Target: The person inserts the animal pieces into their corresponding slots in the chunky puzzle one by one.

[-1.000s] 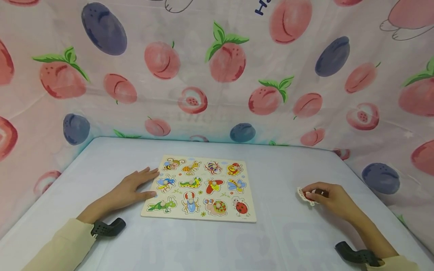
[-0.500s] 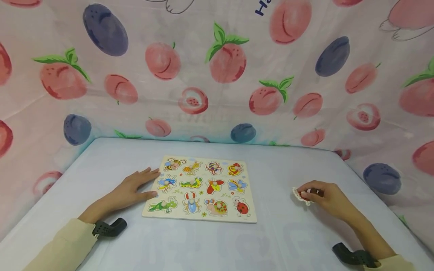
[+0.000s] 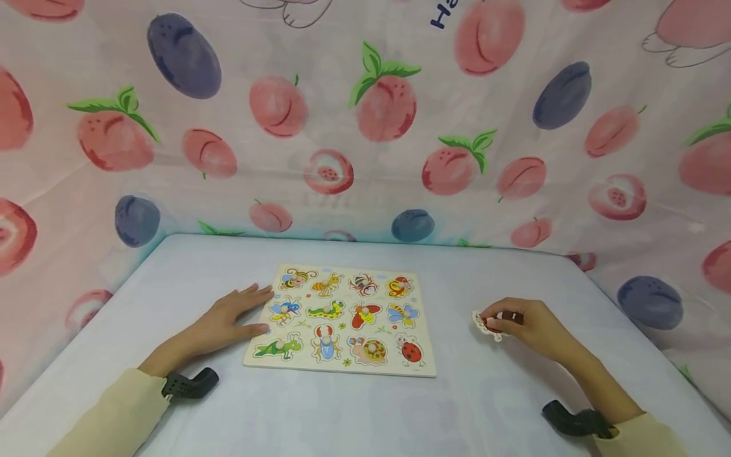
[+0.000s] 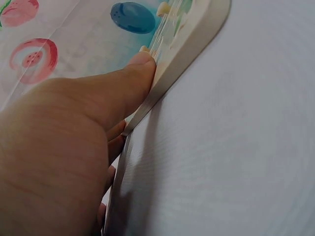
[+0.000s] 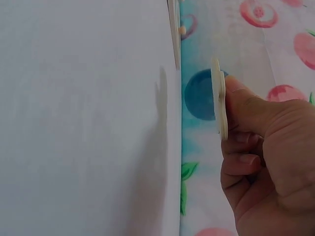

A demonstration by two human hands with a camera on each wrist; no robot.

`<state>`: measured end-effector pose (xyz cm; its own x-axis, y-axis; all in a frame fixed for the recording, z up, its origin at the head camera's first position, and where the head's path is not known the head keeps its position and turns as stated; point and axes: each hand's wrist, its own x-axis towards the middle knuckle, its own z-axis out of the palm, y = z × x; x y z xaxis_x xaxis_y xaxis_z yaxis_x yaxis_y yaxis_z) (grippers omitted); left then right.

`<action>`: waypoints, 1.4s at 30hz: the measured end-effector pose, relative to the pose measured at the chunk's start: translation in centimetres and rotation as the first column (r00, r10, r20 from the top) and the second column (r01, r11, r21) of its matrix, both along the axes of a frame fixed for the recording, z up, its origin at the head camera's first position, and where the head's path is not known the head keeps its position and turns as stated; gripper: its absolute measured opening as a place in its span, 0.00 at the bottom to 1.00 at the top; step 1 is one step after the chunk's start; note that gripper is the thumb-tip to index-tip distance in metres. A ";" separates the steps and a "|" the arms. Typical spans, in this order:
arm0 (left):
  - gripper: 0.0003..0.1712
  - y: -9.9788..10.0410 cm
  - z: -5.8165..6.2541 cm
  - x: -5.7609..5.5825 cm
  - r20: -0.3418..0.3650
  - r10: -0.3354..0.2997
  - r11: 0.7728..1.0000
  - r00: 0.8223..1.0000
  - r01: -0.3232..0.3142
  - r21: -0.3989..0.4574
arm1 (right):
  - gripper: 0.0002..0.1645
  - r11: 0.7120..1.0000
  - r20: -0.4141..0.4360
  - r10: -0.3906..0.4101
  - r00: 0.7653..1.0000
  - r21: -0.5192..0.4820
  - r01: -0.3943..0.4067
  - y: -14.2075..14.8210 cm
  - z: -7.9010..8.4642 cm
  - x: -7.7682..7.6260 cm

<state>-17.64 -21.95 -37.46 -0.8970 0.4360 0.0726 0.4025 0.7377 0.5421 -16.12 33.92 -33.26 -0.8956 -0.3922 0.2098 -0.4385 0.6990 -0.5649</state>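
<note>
A wooden knob puzzle board (image 3: 337, 324) with insect pictures lies on the table. At its left edge is my left hand (image 3: 223, 320), fingers straight and spread, with the thumb (image 4: 123, 83) on the border in the left wrist view. Most pictures carry a round knob; the ladybug (image 3: 409, 351) at the bottom right shows none. To the right of the board, my right hand (image 3: 531, 324) pinches a small red puzzle piece (image 3: 483, 324) with a pale outline. In the right wrist view the piece (image 5: 219, 105) is seen edge-on, held above the table between thumb and fingers.
A white cloth covers the table (image 3: 354, 419). Behind it hangs a curtain (image 3: 342, 114) printed with peaches and plums. Each wrist bears a black camera mount, the left one (image 3: 191, 384) and the right one (image 3: 573, 419).
My right hand has moved left toward the board, carrying the puzzle piece. My left hand has stayed at the board's left edge. The head view has shifted slightly.
</note>
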 end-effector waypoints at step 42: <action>0.44 0.1 0.3 0.1 0.015 -0.003 1.000 1.000 0.003 0.008 | 0.10 0.997 0.081 0.074 0.994 -0.030 -0.072 -7.5 1.2 -0.9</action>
